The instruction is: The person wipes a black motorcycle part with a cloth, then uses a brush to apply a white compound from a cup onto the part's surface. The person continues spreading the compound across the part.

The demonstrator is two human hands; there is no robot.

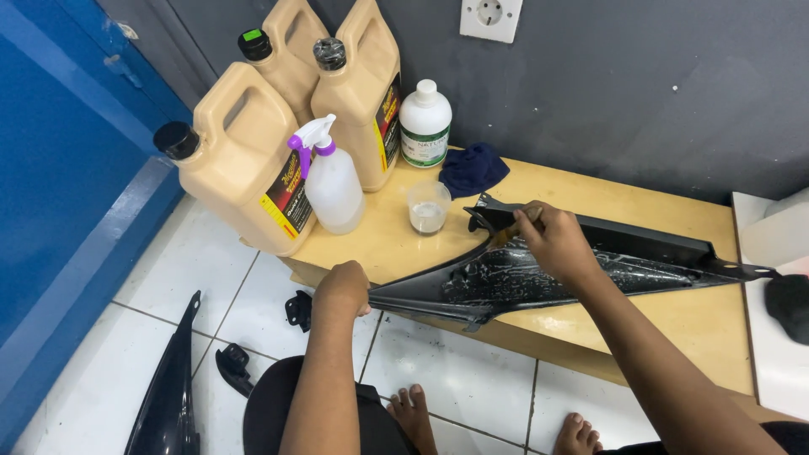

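On wooden bench (674, 219): black fairing panel (539, 274) foam-streaked mid-section only, ends unwashed; left hand (344, 286) clamped on tip, right hand (552, 240) closed around brush (506, 234).

Glossy black plastic panel (539, 274), seemingly soapy, on smooth wooden table (657, 206).

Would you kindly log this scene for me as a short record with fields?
Left hand: grips the pointed end of the black panel
Right hand: presses a small brush onto the panel's wet inner face
Support: wooden table
Nearby: plastic cup, spray bottle, three tan jugs, white bottle, blue cloth
Floor: white tiles, loose black parts
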